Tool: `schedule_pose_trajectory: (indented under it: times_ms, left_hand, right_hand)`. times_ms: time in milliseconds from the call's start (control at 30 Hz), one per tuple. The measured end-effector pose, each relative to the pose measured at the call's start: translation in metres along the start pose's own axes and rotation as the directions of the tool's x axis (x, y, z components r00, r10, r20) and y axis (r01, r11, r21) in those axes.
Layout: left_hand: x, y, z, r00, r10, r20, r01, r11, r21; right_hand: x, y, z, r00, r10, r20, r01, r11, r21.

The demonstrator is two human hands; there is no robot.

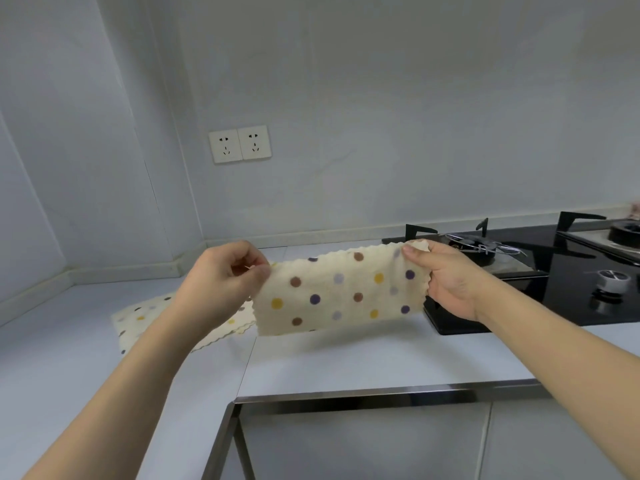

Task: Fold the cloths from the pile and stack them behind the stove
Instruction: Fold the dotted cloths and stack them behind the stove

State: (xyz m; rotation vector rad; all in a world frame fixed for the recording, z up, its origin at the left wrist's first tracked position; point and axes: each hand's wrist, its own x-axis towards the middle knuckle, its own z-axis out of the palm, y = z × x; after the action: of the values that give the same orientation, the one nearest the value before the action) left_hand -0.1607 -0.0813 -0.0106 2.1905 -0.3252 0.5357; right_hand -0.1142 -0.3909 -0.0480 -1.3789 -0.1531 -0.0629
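Observation:
A cream cloth with coloured dots (339, 292) hangs folded in the air above the counter, stretched between both hands. My left hand (225, 282) pinches its upper left corner. My right hand (446, 278) pinches its upper right corner, thumb on the front. Behind my left forearm, a second dotted cloth (145, 320) lies flat on the counter, partly hidden. The black gas stove (554, 271) sits to the right, just beyond my right hand. A bit of pinkish fabric (635, 211) shows behind the stove at the frame's right edge.
The pale counter (346, 358) runs in an L along the walls, with a metal front edge (381, 393) below. A double wall socket (240, 144) is on the back wall. Stove burners and a knob (611, 280) lie to the right.

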Motion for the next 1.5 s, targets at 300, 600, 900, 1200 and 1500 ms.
schedule_pose_trajectory:
  times_ms: [300, 600, 900, 1200, 1500]
  left_hand:
    - [-0.006, 0.017, 0.003, 0.999, 0.053, -0.004, -0.052, 0.991, 0.123]
    - [-0.007, 0.027, 0.007, 0.993, 0.116, 0.002, -0.116, 0.992, 0.05]
    - [-0.01, 0.018, 0.014, 0.912, -0.213, 0.351, 0.284, 0.945, -0.164]
    - [-0.003, -0.012, 0.028, 0.79, -0.426, 0.441, 0.57, 0.775, -0.273]
    - [-0.002, -0.068, 0.056, 0.783, -0.574, 0.238, 0.566, 0.817, 0.109]
  right_hand:
    - [-0.003, 0.008, 0.008, 0.932, -0.306, -0.195, 0.222, 0.906, -0.361]
    - [-0.008, -0.003, -0.003, 0.887, -0.351, -0.299, 0.279, 0.925, -0.259]
    - [-0.005, -0.001, -0.006, 0.96, -0.222, -0.172, 0.146, 0.918, -0.369]
    - [0.039, 0.008, 0.017, 0.986, -0.151, -0.066, 0.05, 0.653, -0.756]
    - [0.033, 0.075, 0.098, 0.992, -0.088, 0.093, 0.089, -0.043, -0.995]
